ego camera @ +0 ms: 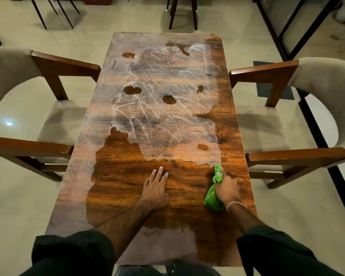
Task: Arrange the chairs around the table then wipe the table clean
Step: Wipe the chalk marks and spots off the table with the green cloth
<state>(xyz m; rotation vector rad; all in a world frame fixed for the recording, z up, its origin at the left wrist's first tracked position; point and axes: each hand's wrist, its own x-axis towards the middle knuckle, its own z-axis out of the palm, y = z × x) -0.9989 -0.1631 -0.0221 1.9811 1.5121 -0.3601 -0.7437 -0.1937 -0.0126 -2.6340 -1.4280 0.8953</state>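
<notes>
A long wooden table (127,196) stretches away from me. Its far and middle parts carry a dusty white film with scribbled streaks and a few dark wet spots; the near part looks dark and glossy. My left hand (155,188) rests flat on the near glossy wood, fingers straight. My right hand (226,188) grips a bunched green cloth (214,196) against the tabletop near the right edge. A wood-framed chair with pale cushions (48,108) stands at the left side, and a matching chair (287,124) stands at the right side, both facing the table.
Beyond the far end stand a dark wooden stool (183,12) and thin black metal chair legs (54,12) on the pale tiled floor. A black-framed glass partition (287,26) runs along the right, with a dark mat (273,84) on the floor beside it.
</notes>
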